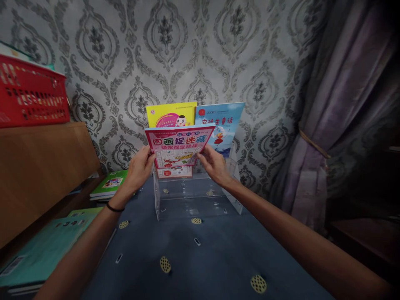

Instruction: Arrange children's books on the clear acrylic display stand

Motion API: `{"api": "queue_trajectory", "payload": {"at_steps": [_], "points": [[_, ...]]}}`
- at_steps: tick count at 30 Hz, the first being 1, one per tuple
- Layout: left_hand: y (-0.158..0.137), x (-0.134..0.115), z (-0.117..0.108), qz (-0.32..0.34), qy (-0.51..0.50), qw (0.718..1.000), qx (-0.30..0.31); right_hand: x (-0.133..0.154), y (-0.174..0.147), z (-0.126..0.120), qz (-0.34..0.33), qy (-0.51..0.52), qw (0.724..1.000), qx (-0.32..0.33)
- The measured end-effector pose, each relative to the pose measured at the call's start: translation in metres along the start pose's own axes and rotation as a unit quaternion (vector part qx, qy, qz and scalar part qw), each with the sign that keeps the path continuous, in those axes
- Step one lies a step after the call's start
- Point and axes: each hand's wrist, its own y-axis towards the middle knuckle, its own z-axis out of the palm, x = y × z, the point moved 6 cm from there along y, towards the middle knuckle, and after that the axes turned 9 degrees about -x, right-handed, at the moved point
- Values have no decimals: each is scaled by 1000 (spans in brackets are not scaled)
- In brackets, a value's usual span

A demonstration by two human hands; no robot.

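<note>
Between my two hands is a pink-covered picture book [181, 146], its lower part within a clear acrylic book rack [200, 204]. My left hand [140, 166] pinches the book's left edge, fingers behind it and thumb toward the front. On the opposite edge, my right hand [215, 163] grips it in the same way. Behind it in the rack's back stand a yellow book [171, 110] and a blue book [231, 121], side by side and partly covered by the pink one. The rack's lower tiers show through the plastic.
A dark blue patterned cloth [218, 254] lies under the rack. To the left are a green book [110, 185], teal books [46, 246] and a wooden box [43, 166] bearing a red basket [34, 93]. A tied purple curtain [325, 125] hangs at right, before patterned wallpaper.
</note>
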Motion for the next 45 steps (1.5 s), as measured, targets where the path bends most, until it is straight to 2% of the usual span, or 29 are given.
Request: {"api": "queue_trajectory", "payload": {"at_steps": [6,10,14,17,21,25,32,35,40,45], "points": [[-3,13,8,2,-1,1000,-8,-8,-3,7,4,-22,999,24],[-6,26,15,-8,-6,1000,-5,-7,-5,8,-23,-65,997,30],[-7,39,23,-51,-37,998,-5,-11,-6,9,-50,-131,990,23],[-6,46,29,-85,-42,995,-16,-21,-7,13,-35,-170,984,39],[-5,48,37,-102,11,995,-17,-32,-10,20,11,-229,971,70],[-10,50,42,-108,95,989,16,-34,-12,24,59,-307,945,91],[-14,49,44,-127,183,973,54,-23,-11,23,81,-358,925,95],[-13,47,44,-128,198,970,64,-24,-10,21,94,-352,928,83],[-12,40,41,-115,215,967,78,-28,-6,22,78,-283,953,73],[-11,32,41,-146,266,944,131,-35,-5,28,59,-262,960,77]]}}
